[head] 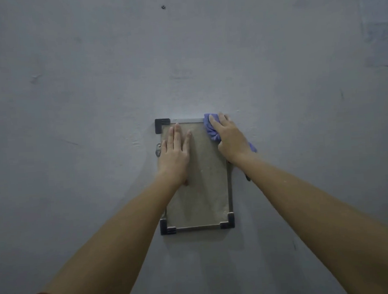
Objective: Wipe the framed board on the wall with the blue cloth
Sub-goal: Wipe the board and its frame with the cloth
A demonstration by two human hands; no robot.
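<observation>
Hanging framed board (202, 187), long axis vertical

No legible text on the framed board (205, 191) or wall (71, 86)

Matt fibrous board (204, 180), metal-looking frame (230, 190)

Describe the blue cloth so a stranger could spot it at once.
On the grey wall hangs a framed board. At its top right corner, the right hand grips a crumpled cloth. It is the only violet-blue thing there.
</observation>
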